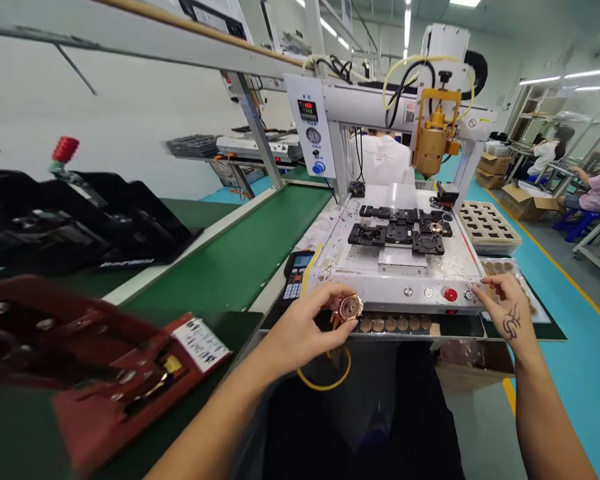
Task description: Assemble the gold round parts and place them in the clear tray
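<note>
My left hand (316,325) pinches a rose-gold watch case (350,307) between thumb and fingers, in front of the machine's lower left edge. At the right end of the machine's front panel (370,288), my right hand (509,312) has its index finger and thumb apart, a fingertip at the silver button (469,294) beside the red button (450,294). Nothing shows in that hand. Black fixtures (399,230) sit on the machine bed, one with a gold-coloured round part (437,228) in it. Above them hangs the gold-coloured machine head (430,143).
A red press (130,387) stands at the lower left by a green conveyor (260,247). A keypad controller (296,275) lies left of the machine. Round brown parts (390,325) line its front edge. A tray with cutouts (489,223) is at right. People sit farther back.
</note>
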